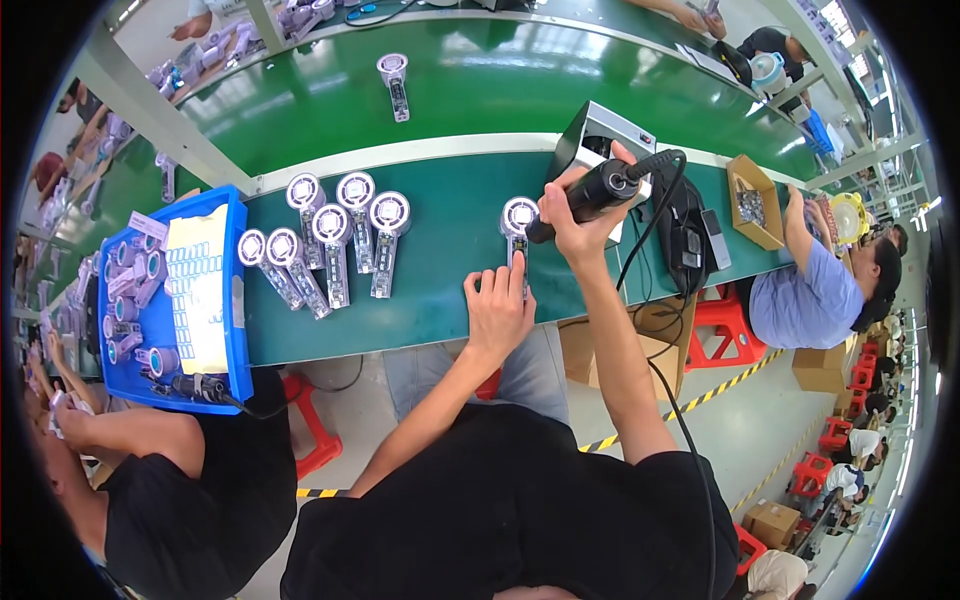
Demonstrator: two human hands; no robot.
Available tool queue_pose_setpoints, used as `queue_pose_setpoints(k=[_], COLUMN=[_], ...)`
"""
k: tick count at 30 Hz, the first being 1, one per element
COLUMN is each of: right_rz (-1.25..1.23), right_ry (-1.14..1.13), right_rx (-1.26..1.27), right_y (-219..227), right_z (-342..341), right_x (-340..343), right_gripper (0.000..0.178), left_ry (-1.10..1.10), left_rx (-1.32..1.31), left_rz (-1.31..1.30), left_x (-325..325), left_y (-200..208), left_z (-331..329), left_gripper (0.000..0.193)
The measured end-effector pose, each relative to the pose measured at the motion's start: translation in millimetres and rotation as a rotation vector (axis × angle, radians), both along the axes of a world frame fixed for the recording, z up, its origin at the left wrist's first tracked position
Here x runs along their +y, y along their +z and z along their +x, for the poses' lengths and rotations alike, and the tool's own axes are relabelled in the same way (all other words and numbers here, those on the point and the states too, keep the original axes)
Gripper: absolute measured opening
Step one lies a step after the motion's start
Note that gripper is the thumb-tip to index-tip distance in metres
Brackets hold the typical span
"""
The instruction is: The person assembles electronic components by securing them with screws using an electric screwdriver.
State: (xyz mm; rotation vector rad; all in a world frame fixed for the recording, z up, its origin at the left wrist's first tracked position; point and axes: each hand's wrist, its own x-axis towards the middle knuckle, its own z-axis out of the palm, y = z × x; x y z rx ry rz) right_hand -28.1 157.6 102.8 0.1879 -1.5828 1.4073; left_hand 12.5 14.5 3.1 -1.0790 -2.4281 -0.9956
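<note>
On the green worktop in front of me lies a small handheld fan (520,217) with a round white head and an opened handle showing its inner parts. My left hand (499,312) has its fingers closed on the handle's lower part, holding it against the top. In my right hand (580,222) is a black corded electric screwdriver (600,190), tilted, its tip end close to the fan's handle just below the head. Whether the tip touches a screw is hidden. To the left, several similar fans (333,226) lie loosely grouped, handles toward me.
A blue bin (236,290) at left holds fans, a paper sheet and another screwdriver. A grey-black box (630,130), a black case (685,235) and a cardboard tray (755,228) of small parts stand right. Another fan (397,88) lies on the conveyor belt (480,75). Co-workers sit both sides.
</note>
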Motion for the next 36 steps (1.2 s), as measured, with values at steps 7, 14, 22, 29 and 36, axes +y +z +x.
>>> queue_pose_setpoints(k=[7, 14, 22, 29, 36], right_rz=[-0.031, -0.129, 0.048, 0.01, -0.045], right_ry=[0.045, -0.039, -0.266, -0.219, -0.194], right_rx=[-0.029, -0.003, -0.013, -0.092, -0.137], right_y=[-3, 25, 85, 69, 67], right_z=[1, 13, 21, 15, 14], right_x=[-3, 9, 53, 59, 64], right_gripper=[0.078, 0.077, 0.074, 0.074, 0.074], left_ry=[-0.002, -0.01, -0.015, -0.005, -0.006], left_rx=[0.034, 0.034, 0.019, 0.032, 0.039], left_rz=[0.021, 0.025, 0.014, 0.014, 0.018], left_x=[-1, 0, -3, -1, -1], left_y=[1, 2, 0, 0, 1], left_z=[0, 1, 2, 2, 2], left_gripper=[0.063, 0.062, 0.06, 0.059, 0.06])
